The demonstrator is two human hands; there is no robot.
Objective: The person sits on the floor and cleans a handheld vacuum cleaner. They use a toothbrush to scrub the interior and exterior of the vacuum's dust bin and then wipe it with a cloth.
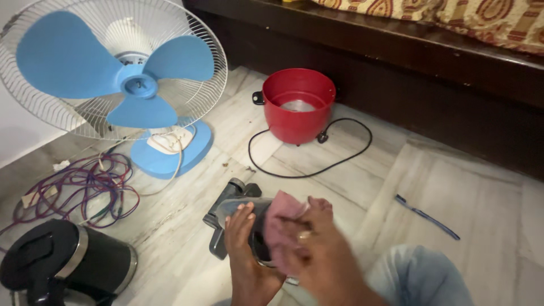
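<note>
Low in the middle of the view, my left hand [243, 249] grips a dark grey appliance lid [229, 212] with a handle, held just above the marble floor. My right hand [314, 243], a ring on one finger, presses a pink cloth [280, 218] against the lid's inner side. The cloth covers most of the lid's middle. My knee in blue jeans [419, 277] is at the lower right.
A blue table fan [122, 79] stands at the upper left with loose coloured wires [90, 187] beside it. A red cooker body [297, 105] with a black cord [340, 161] sits ahead. A black kettle [62, 263] is lower left, a blue pen [425, 215] right, a dark bed frame [425, 62] behind.
</note>
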